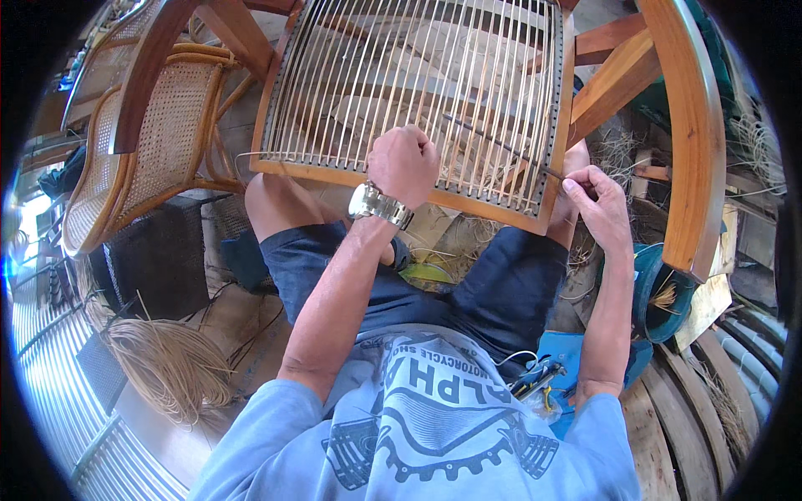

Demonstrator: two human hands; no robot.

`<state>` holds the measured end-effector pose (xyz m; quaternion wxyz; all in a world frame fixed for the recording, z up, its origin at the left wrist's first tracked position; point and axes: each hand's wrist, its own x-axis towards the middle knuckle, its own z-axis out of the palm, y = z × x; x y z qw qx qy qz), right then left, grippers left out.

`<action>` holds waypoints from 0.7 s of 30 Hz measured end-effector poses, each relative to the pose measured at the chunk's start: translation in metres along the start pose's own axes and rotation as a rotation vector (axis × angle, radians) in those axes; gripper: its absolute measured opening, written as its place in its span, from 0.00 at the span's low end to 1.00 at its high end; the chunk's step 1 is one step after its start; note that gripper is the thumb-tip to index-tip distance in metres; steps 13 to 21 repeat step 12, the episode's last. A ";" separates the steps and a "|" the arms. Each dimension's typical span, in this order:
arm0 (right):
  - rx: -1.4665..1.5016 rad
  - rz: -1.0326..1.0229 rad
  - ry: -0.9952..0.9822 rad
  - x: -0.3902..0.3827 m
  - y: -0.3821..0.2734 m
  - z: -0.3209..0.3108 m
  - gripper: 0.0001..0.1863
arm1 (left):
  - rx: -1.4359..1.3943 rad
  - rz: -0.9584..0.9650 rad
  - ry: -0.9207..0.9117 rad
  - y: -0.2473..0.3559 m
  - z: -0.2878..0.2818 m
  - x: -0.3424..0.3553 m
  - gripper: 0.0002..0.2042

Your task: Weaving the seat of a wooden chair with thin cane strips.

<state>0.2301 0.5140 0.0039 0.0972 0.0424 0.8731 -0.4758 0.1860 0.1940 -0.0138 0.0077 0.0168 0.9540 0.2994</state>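
A wooden chair frame (480,209) rests across my knees, strung with many pale cane strands (501,50) running from its far rail to its near rail. My left hand (404,167) is curled into a fist over the strands near the front rail; what its fingers hold, if anything, is hidden. At the right rail, my right hand (600,204) pinches the near end of a thin dark rod (505,146) between thumb and fingers. That rod slants in over the seat opening among the strands, its tip a little right of my left fist.
A rattan chair with woven cane panels (167,125) stands at left. Below it lies a coil of cane (171,367). The chair's curved wooden arm (689,134) rises at right, above a green bucket (656,292). A blue tray with tools (568,359) sits beside my right thigh.
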 end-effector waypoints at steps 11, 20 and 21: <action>0.034 0.000 -0.013 -0.002 0.006 -0.003 0.05 | 0.071 0.016 0.073 0.017 0.012 -0.008 0.06; 0.033 0.010 -0.022 -0.002 0.006 -0.004 0.05 | 0.055 -0.062 -0.006 0.019 0.009 -0.005 0.07; 0.033 0.010 -0.022 -0.002 0.006 -0.004 0.05 | 0.055 -0.062 -0.006 0.019 0.009 -0.005 0.07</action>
